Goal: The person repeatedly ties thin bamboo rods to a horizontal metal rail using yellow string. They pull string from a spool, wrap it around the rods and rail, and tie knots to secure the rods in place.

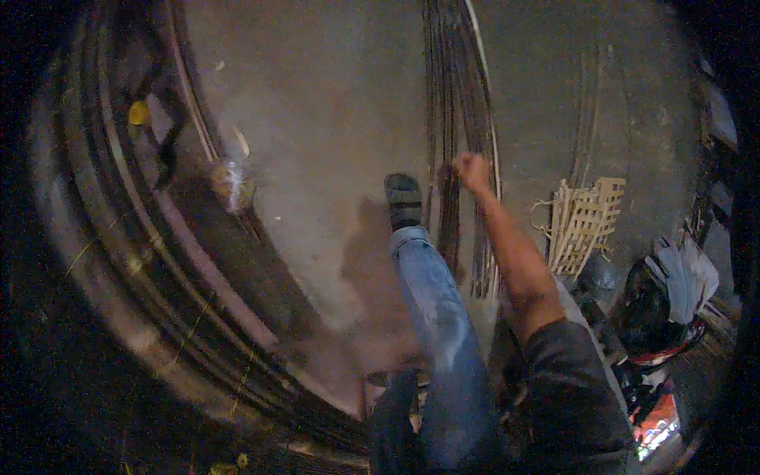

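Head camera on the action, and it's the right hand (473,172) out in front, the bare forearm (511,245) stretched up from a dark sleeve (574,388) at lower right. Fingers look curled in, fist-like, but the picture is soft and dim here, and I cannot tell whether anything is gripped inside. Left hand is out of view, so no call on its grip either. Right below that fist in the picture run the long dark strips (453,95), bundled lengthwise on the grey floor (317,119), from the top edge down past the hand, a pale edge bordering them on the right; contact between hand and strips, cannot tell. Just left of the bundle, a leg in blue jeans (435,293) points forward, cuff rolled, ending in a dark shoe (404,202) near the strips, with a shadow on the floor beside it. Over to the right, a cream lattice basket (590,226) sits tilted near the forearm, and beyond it a pale, crumpled cloth-like item (689,273) rests against something black. Far left, a pinkish bar (214,269) curves along more dark lengths, with a shiny clear-wrapped item (232,186) near it and a small yellow object (138,113) farther out.
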A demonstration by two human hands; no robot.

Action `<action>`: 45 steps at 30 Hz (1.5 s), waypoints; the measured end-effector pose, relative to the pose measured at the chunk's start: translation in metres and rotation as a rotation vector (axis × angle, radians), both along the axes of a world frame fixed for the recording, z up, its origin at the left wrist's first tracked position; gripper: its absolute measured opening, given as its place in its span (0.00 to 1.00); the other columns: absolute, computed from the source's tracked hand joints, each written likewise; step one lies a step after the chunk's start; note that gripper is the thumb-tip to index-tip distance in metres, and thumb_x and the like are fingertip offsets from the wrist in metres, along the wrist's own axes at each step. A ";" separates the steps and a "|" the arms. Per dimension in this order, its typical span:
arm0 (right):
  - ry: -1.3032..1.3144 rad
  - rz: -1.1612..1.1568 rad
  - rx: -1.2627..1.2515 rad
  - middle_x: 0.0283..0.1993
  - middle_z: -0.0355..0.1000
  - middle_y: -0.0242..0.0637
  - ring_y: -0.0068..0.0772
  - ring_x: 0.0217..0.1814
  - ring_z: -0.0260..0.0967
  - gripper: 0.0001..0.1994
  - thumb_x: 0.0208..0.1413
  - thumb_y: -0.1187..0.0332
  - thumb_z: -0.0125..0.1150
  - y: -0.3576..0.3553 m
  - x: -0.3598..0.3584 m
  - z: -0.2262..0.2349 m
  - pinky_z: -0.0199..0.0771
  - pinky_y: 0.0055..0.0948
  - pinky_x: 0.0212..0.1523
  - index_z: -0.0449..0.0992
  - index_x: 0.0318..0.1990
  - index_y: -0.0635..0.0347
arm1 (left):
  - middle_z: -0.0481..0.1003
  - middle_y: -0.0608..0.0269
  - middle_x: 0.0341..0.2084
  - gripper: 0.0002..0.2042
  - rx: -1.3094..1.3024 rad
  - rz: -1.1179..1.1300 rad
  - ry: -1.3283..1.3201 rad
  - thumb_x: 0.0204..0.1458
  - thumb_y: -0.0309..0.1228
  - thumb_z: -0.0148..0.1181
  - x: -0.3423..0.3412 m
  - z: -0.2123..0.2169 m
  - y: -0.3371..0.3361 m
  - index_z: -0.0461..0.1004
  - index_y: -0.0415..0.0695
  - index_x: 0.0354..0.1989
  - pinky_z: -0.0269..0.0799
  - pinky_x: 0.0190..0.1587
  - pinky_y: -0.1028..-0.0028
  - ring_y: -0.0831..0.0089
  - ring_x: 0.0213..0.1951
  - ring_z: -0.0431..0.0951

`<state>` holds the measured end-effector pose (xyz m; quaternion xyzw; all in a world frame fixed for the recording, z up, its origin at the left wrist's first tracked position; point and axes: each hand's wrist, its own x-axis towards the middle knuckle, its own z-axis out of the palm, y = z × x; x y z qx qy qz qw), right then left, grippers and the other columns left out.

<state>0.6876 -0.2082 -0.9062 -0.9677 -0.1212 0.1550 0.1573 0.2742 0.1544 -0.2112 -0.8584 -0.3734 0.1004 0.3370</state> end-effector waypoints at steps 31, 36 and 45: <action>0.013 0.072 0.990 0.18 0.61 0.26 0.21 0.15 0.56 0.07 0.55 0.67 0.51 0.279 0.004 0.865 0.55 0.27 0.14 0.71 0.27 0.56 | 0.74 0.52 0.42 0.25 -1.824 0.362 -1.425 0.61 0.45 0.48 -0.026 0.059 -0.379 0.60 0.41 0.61 0.70 0.42 0.66 0.62 0.34 0.74; 0.685 -0.057 1.414 0.24 0.67 0.31 0.23 0.19 0.60 0.16 0.61 0.69 0.45 0.337 -0.174 0.895 0.60 0.29 0.15 0.69 0.56 0.52 | 0.73 0.62 0.22 0.17 -1.268 0.153 -1.521 0.62 0.42 0.44 -0.148 0.079 -0.328 0.74 0.44 0.47 0.68 0.32 0.68 0.71 0.26 0.72; 0.214 0.160 1.364 0.24 0.68 0.28 0.19 0.22 0.63 0.17 0.61 0.71 0.46 0.382 -0.400 0.852 0.65 0.24 0.23 0.69 0.58 0.59 | 0.79 0.56 0.32 0.17 -1.196 0.535 -1.549 0.57 0.34 0.51 -0.372 0.150 -0.312 0.73 0.36 0.49 0.72 0.41 0.70 0.70 0.35 0.78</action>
